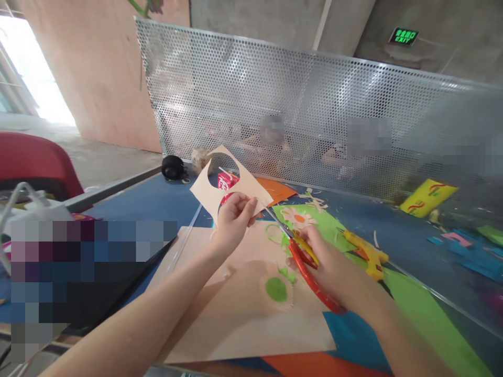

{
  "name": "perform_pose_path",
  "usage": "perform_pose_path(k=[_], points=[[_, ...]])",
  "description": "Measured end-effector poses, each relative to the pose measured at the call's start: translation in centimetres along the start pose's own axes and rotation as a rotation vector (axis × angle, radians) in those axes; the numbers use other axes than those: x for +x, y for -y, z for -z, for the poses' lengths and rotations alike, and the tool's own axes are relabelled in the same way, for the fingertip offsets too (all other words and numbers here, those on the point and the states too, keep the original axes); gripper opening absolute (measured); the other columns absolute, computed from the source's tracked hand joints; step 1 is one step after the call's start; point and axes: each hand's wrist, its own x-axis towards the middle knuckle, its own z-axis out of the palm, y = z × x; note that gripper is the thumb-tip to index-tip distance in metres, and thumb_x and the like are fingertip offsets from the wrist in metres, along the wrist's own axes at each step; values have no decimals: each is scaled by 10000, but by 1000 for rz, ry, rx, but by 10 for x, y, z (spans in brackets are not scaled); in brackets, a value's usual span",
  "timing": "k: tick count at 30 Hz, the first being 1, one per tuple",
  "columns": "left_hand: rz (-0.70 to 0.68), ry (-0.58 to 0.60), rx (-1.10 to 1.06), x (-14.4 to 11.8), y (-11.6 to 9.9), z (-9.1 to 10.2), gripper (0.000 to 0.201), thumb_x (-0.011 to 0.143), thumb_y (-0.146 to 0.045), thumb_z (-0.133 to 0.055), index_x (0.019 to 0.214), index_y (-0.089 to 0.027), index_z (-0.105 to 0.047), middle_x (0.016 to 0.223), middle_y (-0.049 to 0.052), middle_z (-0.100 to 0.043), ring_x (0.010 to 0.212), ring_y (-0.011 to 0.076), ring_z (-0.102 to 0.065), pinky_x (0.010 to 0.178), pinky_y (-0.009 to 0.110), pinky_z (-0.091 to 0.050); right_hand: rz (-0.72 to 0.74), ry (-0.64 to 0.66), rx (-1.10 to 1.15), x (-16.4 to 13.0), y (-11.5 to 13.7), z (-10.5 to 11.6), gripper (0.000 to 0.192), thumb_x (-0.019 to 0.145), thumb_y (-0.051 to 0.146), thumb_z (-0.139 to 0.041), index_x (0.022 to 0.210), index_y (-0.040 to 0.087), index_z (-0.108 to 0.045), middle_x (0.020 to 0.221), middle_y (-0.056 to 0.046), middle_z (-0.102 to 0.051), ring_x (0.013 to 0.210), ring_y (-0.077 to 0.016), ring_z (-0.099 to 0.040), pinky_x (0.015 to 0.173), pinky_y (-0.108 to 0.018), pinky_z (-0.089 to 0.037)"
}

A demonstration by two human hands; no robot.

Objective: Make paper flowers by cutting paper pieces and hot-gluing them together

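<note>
Scissors (304, 256) with red and yellow handles sit in the right hand (334, 267), fingers through the loops and clenched on them. The blades are parted and point up and left toward the beige sheet (220, 191); the tips lie close to its lower edge, though I cannot tell whether they bite into it yet. The left hand (233, 220) holds that sheet up off the table (157, 201), thumb and fingers pinching its lower edge.

The sheet looks like thin craft foam or card: light, floppy and easy to crease. A round hole is already cut from its middle, so the strips around it are probably weak and could tear or fold if pulled. It stands up without drooping, so it has some stiffness. The safest hold seems to be the wide solid part near the cut line, where the left hand has it now, with the fingers clear of the blades.

Below the hands lies a bigger beige sheet (251, 324) with a green disc (276, 289) on a fringed round piece. Green foam (424, 314), a paper flower (298, 217), a yellow glue gun (367, 254) and scraps lie to the right. A perforated screen (314, 104) stands across the back, with people blurred behind it.
</note>
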Motion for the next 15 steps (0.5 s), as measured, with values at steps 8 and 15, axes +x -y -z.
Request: perform_pose_path(k=[8, 15], points=[[-5, -24, 19, -2, 0, 0, 192, 749, -262, -565, 623, -196, -436, 434, -70, -404, 378, 63, -447, 391, 194, -326, -13, -29, -8, 1, -6, -4, 256, 793, 469, -460, 861, 241, -365, 778, -11, -612, 675, -198, -583, 528, -264, -386], [20, -36, 21, -3, -3, 0, 171, 735, -262, -588, 641, -184, -468, 424, -57, -472, 368, 52, -451, 363, 172, -300, 4, -39, 19, 1, -6, -4, 267, 782, 466, -482, 863, 242, -361, 788, -13, -600, 661, -189, -577, 539, -269, -399]])
